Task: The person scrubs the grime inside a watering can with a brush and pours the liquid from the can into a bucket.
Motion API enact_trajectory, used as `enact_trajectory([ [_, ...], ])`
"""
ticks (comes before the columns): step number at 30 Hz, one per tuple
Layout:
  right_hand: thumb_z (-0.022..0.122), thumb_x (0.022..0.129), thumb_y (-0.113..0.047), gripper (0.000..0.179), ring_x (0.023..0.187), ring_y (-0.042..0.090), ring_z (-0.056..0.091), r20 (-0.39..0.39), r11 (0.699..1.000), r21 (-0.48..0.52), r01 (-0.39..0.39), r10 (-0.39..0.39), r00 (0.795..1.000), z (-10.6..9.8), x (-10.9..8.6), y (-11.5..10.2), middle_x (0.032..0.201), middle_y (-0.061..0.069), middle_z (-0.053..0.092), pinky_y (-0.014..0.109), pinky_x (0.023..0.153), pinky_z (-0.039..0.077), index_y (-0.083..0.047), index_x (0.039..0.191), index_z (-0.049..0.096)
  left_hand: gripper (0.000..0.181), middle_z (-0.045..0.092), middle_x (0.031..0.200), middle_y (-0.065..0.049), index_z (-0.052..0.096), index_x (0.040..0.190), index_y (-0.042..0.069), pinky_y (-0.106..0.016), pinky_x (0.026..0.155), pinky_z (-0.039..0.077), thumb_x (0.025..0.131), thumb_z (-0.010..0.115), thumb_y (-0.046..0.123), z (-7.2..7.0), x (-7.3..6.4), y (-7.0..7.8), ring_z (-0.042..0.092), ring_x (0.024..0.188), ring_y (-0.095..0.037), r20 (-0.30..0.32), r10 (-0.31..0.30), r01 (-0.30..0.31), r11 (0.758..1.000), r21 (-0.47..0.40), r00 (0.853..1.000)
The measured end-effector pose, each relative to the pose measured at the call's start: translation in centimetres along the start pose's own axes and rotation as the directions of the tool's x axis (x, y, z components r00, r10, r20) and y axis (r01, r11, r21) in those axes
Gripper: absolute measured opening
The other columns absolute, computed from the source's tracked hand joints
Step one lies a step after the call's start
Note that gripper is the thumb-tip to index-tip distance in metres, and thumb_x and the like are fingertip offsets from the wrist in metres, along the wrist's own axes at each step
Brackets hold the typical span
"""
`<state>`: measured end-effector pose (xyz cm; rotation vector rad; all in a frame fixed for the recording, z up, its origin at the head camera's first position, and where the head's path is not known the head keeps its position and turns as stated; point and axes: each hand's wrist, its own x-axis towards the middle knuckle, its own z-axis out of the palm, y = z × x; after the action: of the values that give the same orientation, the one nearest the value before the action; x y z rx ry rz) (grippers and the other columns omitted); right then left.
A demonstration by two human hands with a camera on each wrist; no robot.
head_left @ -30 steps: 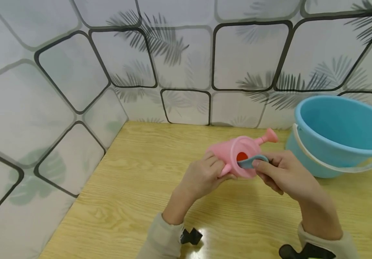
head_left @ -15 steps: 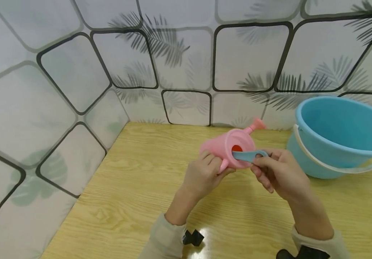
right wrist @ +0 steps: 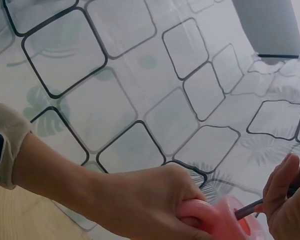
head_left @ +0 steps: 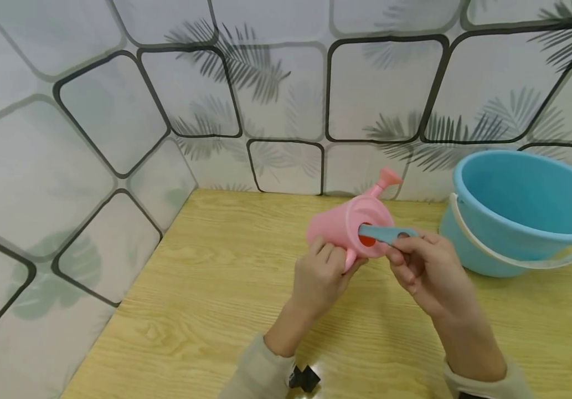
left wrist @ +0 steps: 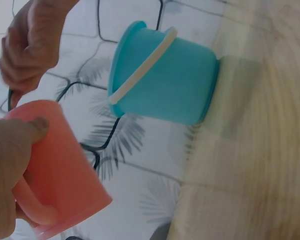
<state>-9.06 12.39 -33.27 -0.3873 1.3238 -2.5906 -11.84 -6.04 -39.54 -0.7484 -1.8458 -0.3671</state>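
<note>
A pink watering can (head_left: pixel 330 224) is tipped so its open top faces right, its rose pointing up and right. My left hand (head_left: pixel 320 277) grips it by the handle, also in the left wrist view, where the can (left wrist: pixel 70 170) looks orange-pink. With thumb and fingers, my right hand (head_left: pixel 440 271) pinches a flat blue-grey handle (head_left: pixel 382 233) with a hole near its end. The handle's other end goes into the can's opening, so what tool it belongs to is hidden. Something red-orange shows inside the opening. In the right wrist view the handle (right wrist: pixel 247 209) enters the can.
A light blue bucket (head_left: pixel 485 216) with a white carrying handle (head_left: pixel 480 238) stands at the right, close to my right hand. Under everything lies a wood-grain table (head_left: pixel 191 299). Patterned wall covering (head_left: pixel 286 88) rises behind the table and on the left.
The can has shifted slightly left and up, and its rose has swung further upward. My right hand has turned and moved a little left, still pinching the blue-grey handle.
</note>
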Motion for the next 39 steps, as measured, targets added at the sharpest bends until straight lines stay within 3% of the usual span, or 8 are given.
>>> enact_trajectory([
  [8,0.039,0.102,0.005,0.041,0.048,0.008,0.047,-0.078,0.998,0.068,0.005,0.0,0.997,1.2,-0.3,0.5,0.067,0.004,0.062,0.017,0.046,0.026,-0.001,0.074,0.067,0.045,0.04,0.057,0.002,0.043,0.066,0.012,-0.015,0.045,0.029,0.098,0.062,0.037,0.5,-0.4,1.1,0.042,0.055,-0.015,-0.056,-0.109,0.111,0.994,0.025,0.992],
  [11,0.039,0.102,0.004,0.04,0.048,0.009,0.046,-0.096,0.997,0.08,0.015,-0.007,0.995,1.2,-0.5,0.4,0.067,0.005,0.062,0.019,0.047,0.023,0.0,0.075,0.068,0.046,0.039,0.057,0.002,0.042,0.066,0.012,-0.015,0.046,0.027,0.099,0.061,0.037,0.4,-0.3,1.1,0.041,0.055,-0.015,-0.056,-0.119,0.12,0.993,0.014,0.991],
  [16,0.041,0.102,0.003,0.037,0.049,0.007,0.049,-0.113,0.995,0.098,-0.035,0.046,0.993,1.4,-0.1,0.5,0.068,0.004,0.062,0.013,0.046,0.035,0.001,0.079,0.07,0.047,0.038,0.056,0.003,0.042,0.064,0.012,-0.012,0.046,0.024,0.097,0.064,0.037,0.4,-0.2,1.5,0.04,0.054,-0.013,-0.06,-0.074,0.075,0.997,0.028,0.996],
  [20,0.043,0.102,0.004,0.035,0.048,0.008,0.048,-0.143,0.997,0.082,0.007,0.005,0.99,1.5,-0.5,0.3,0.068,0.005,0.061,0.017,0.046,0.026,0.003,0.078,0.069,0.046,0.039,0.057,0.003,0.043,0.065,0.012,-0.013,0.047,0.024,0.091,0.073,0.037,0.4,-0.1,1.4,0.04,0.055,-0.012,-0.043,-0.1,0.101,0.995,0.003,0.994],
  [27,0.047,0.103,-0.001,0.033,0.048,0.006,0.047,-0.089,0.997,-0.068,-0.046,0.04,0.995,1.7,-0.4,0.1,0.066,0.0,0.06,0.018,0.044,0.026,-0.006,0.074,0.064,0.046,0.038,0.057,0.003,0.043,0.065,0.012,-0.012,0.047,0.025,0.096,0.065,0.038,0.2,0.1,1.2,0.039,0.055,-0.012,-0.051,-0.073,0.073,0.997,-0.014,0.996],
  [32,0.044,0.104,0.0,0.034,0.042,0.013,0.033,-0.01,0.989,-0.144,0.038,-0.04,0.999,0.9,-0.6,-0.9,0.063,0.0,0.055,0.022,0.036,0.014,-0.003,0.074,0.062,0.048,0.043,0.059,0.002,0.045,0.067,0.011,-0.013,0.049,0.033,0.079,0.083,0.036,-0.2,0.4,0.8,0.045,0.058,-0.012,-0.029,-0.066,0.065,0.997,-0.038,0.997],
  [35,0.044,0.104,-0.001,0.033,0.041,0.02,0.025,0.052,0.968,-0.239,0.072,-0.061,0.997,0.5,-0.6,-1.3,0.061,0.001,0.05,0.031,0.035,0.009,-0.003,0.076,0.06,0.049,0.047,0.06,0.002,0.046,0.068,0.011,-0.014,0.051,0.037,0.073,0.088,0.035,-0.4,0.5,0.6,0.048,0.061,-0.013,-0.01,-0.055,0.055,0.997,-0.058,0.998],
  [39,0.045,0.105,-0.004,0.035,0.039,0.023,0.022,0.085,0.918,-0.391,0.062,-0.031,0.996,0.1,-0.5,-1.6,0.056,0.001,0.045,0.035,0.033,0.01,-0.005,0.073,0.059,0.046,0.048,0.06,0.002,0.046,0.068,0.011,-0.013,0.052,0.038,0.08,0.082,0.036,-0.6,0.6,0.3,0.049,0.061,-0.013,0.005,-0.036,0.037,0.997,-0.072,0.999],
])
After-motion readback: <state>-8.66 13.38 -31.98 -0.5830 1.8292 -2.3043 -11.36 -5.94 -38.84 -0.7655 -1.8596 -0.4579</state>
